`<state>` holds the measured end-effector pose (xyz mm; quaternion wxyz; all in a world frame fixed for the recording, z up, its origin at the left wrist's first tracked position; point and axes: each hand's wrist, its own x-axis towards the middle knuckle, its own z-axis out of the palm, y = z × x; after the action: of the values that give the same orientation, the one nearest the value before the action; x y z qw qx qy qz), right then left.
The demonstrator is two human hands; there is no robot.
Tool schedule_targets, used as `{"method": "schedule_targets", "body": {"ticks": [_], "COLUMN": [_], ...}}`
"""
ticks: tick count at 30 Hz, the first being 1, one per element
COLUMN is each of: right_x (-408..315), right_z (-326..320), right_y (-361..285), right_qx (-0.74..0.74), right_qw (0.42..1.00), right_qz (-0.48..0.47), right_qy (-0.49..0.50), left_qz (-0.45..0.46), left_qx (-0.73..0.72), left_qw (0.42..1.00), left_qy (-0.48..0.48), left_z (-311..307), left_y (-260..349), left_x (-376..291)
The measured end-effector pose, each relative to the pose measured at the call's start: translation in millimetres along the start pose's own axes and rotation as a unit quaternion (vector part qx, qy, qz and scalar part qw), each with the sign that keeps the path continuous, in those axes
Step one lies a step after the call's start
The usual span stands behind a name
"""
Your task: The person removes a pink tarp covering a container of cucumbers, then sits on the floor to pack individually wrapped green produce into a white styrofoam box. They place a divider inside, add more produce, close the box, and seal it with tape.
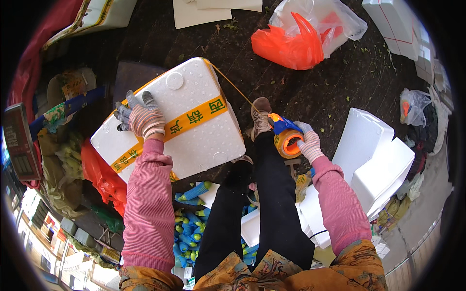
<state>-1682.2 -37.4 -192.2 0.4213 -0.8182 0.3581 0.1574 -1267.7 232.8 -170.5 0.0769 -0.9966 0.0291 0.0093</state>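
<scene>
A closed white styrofoam box [196,145] lies tilted before me, with a printed yellow packing tape band [194,118] across its top. My left hand [145,116], in a striped glove with grey fingertips, rests spread on the box near its left edge. My right hand [308,140], gloved alike, is closed around a blue and orange tape dispenser [282,125] that carries a roll of yellow tape [282,145]. From the far corner of the box a narrow, taut strand of tape [233,83] runs to the dispenser, which is to the right of the box.
Orange and clear plastic bags [287,43] lie on the dark floor beyond. Open styrofoam boxes [378,171] stand at the right. Green produce in blue net sleeves [189,232] is piled near my legs. At the left are a red bag [103,174] and a digital scale [22,142].
</scene>
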Motion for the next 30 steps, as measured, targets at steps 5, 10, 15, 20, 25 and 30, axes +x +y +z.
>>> {"method": "schedule_targets", "body": {"ticks": [5, 10, 15, 20, 25, 30], "right_x": [-74.1, -14.9, 20.4, 30.2, 28.2, 167.3], "right_z": [78.5, 122.7, 120.1, 115.6, 66.9, 40.7], "right_y": [-31.5, -56.2, -103.1, -9.8, 201.7, 91.3], "right_qx": [-0.067, -0.085, -0.062, -0.163, -0.219, -0.053], "right_qw": [0.992, 0.967, 0.870, 0.948, 0.932, 0.983], "right_qz": [0.009, -0.133, -0.263, 0.024, 0.287, 0.167], "right_qy": [-0.109, -0.200, -0.412, -0.272, -0.026, 0.063], "left_qz": [0.071, 0.077, 0.154, 0.122, 0.205, 0.256], "left_qx": [-0.028, -0.094, -0.088, -0.039, -0.067, -0.004], "left_qw": [0.997, 0.992, 0.981, 0.991, 0.973, 0.961], "left_qy": [0.020, -0.021, 0.082, 0.043, 0.080, 0.108], "left_z": [7.8, 25.7, 30.7, 25.3, 32.9, 27.1], "left_y": [-7.9, -27.8, -31.1, -32.1, -45.7, -32.6], "left_x": [9.2, 19.1, 22.5, 26.4, 28.8, 23.9]}}
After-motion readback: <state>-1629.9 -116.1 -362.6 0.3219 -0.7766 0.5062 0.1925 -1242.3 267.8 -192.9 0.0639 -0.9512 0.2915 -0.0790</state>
